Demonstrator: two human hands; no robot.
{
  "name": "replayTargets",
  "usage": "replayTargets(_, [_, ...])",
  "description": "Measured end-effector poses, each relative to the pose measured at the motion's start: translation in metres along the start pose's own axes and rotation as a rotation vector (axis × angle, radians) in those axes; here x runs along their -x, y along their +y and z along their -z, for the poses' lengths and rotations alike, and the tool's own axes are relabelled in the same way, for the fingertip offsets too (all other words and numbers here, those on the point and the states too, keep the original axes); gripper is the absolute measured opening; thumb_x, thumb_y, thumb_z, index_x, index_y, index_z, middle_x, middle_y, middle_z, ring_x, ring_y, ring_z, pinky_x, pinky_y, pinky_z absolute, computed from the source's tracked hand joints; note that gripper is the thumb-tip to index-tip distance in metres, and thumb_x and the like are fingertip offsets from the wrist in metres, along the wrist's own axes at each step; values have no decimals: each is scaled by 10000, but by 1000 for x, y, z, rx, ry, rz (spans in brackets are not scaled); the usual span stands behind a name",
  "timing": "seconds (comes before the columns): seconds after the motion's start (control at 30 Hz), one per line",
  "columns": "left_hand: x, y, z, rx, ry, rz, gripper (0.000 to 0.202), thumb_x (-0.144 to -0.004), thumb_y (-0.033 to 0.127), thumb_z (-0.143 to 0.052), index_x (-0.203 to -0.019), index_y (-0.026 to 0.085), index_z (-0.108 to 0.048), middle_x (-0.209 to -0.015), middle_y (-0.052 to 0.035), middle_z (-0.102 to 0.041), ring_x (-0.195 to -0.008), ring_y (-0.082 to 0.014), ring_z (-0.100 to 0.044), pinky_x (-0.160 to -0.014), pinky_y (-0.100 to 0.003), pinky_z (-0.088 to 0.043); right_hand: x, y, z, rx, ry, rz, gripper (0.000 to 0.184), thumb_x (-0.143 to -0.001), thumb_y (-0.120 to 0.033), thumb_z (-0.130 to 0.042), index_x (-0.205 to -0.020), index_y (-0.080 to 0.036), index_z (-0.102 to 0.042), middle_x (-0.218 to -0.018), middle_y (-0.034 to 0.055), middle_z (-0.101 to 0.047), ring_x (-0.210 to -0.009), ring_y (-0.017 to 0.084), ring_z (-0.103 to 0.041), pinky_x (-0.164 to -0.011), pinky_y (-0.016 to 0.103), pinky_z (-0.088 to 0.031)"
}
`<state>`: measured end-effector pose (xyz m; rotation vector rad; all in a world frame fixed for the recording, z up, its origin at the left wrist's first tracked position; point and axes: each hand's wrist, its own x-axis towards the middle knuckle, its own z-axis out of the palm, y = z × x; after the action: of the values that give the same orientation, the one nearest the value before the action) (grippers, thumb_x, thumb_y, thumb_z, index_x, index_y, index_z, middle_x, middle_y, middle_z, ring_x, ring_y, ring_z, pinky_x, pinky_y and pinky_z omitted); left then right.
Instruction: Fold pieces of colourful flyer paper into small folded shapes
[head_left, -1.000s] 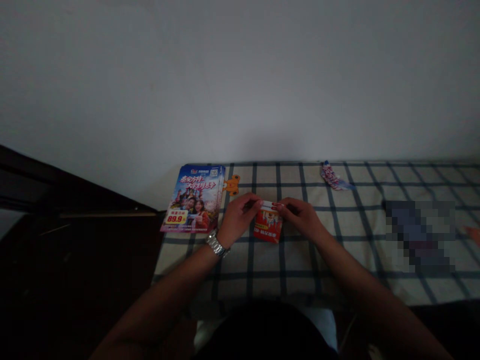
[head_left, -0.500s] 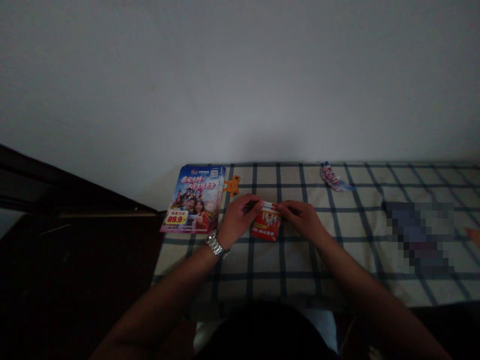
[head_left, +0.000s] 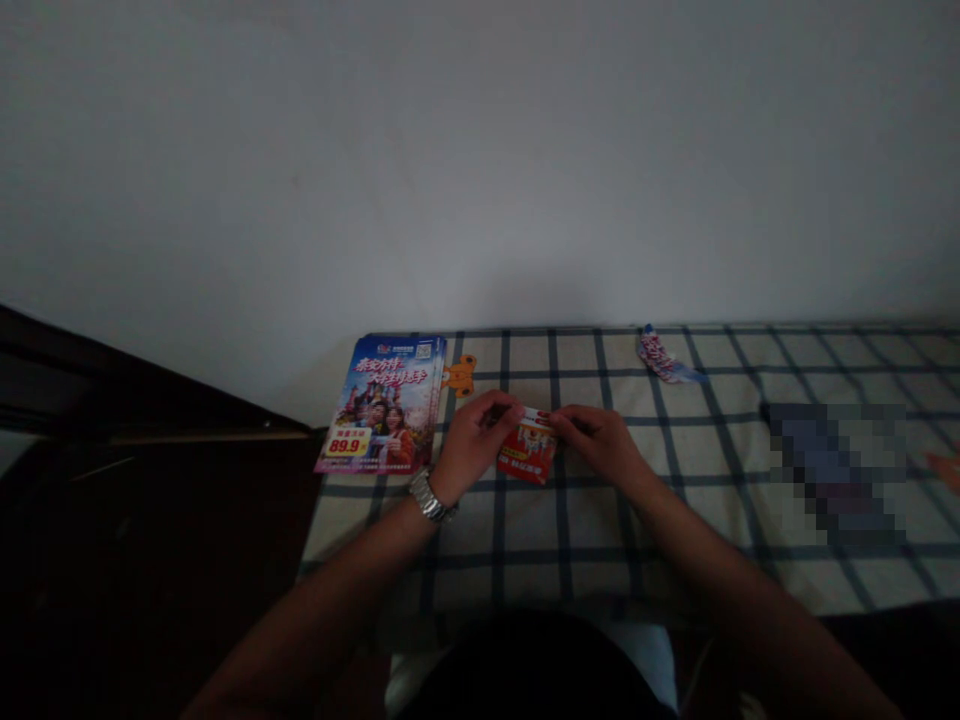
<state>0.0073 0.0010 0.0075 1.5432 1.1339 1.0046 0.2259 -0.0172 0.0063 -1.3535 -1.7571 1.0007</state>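
Observation:
Between my hands is a small red piece of folded printed paper (head_left: pixel 527 452) with a white strip along its top edge. My left hand (head_left: pixel 477 440), a metal watch on its wrist, pinches the top left corner. The top right corner is gripped by the fingers of my right hand (head_left: pixel 598 440). The paper's red face, with pictures and lettering, slants toward me just over the checked cloth (head_left: pixel 457 560). My fingers cover both upper corners.
Left of my hands lies a stack of colourful flyers (head_left: pixel 379 405), with an orange bear shape (head_left: pixel 460 375) beside it. A crumpled printed paper (head_left: pixel 662 358) is near the wall. Farther right are a blurred dark object (head_left: pixel 836 475) and a person's fingertips (head_left: pixel 946 468).
The view has shifted slightly. Both hands keep the same hold on the red folded paper, which looks almost unchanged.

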Motion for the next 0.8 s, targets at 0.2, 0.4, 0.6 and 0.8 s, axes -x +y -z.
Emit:
replayTargets(0.2, [1,2,-1,20,28,7,294,-944,477,-636,-886,195,-692,-841,-19,-701,-769,-167,-651,-695,-265,-523,0,-2,-1,-6,21,0,405,-983,-553,-555,-902,-223,-776,-763,27,-755,-692,198,-689,-604,281,-506])
replayTargets(0.4, [1,3,-1,-24,41,24,266,-941,454,-650,-909,198,-713,-847,-21,-728,-757,-174,-673,-679,-267,-537,0,-1,-2,31,36,-16,409,-980,-550,-557,-901,-215,-779,-753,34,-751,-657,190,-667,-566,275,-478])
replayTargets(0.6, [1,4,1,-91,45,9,252,-947,445,-643,-921,208,-723,-859,-17,-738,-762,-178,-681,-695,-277,-545,-1,-2,-2,71,14,17,400,-1004,-514,-530,-904,-212,-772,-725,26,-736,-655,182,-664,-585,273,-473])
replayTargets(0.8, [0,6,1,-96,59,-38,222,-956,403,-636,-880,200,-686,-811,1,-697,-732,-154,-650,-673,-253,-515,-2,-1,-3,137,37,50,416,-1023,-509,-497,-939,-212,-776,-820,45,-771,-724,194,-696,-632,279,-492])
